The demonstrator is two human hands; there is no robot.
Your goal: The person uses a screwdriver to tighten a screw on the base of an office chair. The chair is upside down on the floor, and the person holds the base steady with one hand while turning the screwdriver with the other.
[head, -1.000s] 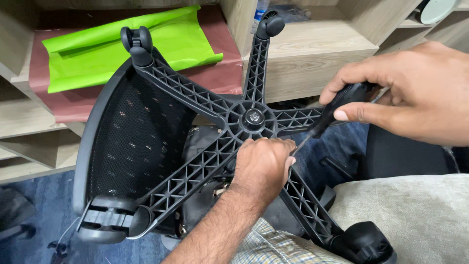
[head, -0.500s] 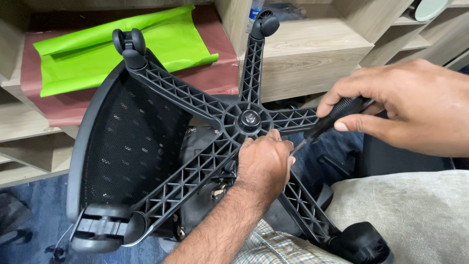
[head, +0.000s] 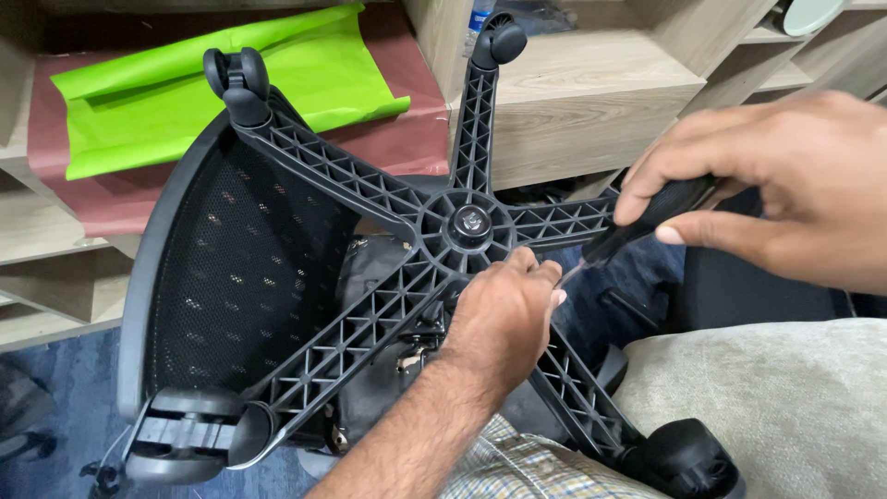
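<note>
Here, an overturned office chair is seen from above, its black five-arm chair base facing up, with the central hub near the middle of the view. The right hand is closed around the black handle of a screwdriver; the handle is pinched between thumb and fingers, and the thin shaft is angled down and left toward the underside of the hub. The left hand is curled just below the hub, with its fingers tucked in beside the screwdriver tip; whether anything is gripped there cannot be told. Black casters are seen at the arm ends: one at the upper left, one at the top, one at the lower left and one at the lower right. The mesh backrest lies under the base on the left. A bright green sheet is spread over a maroon sheet on the wooden shelving behind.
</note>
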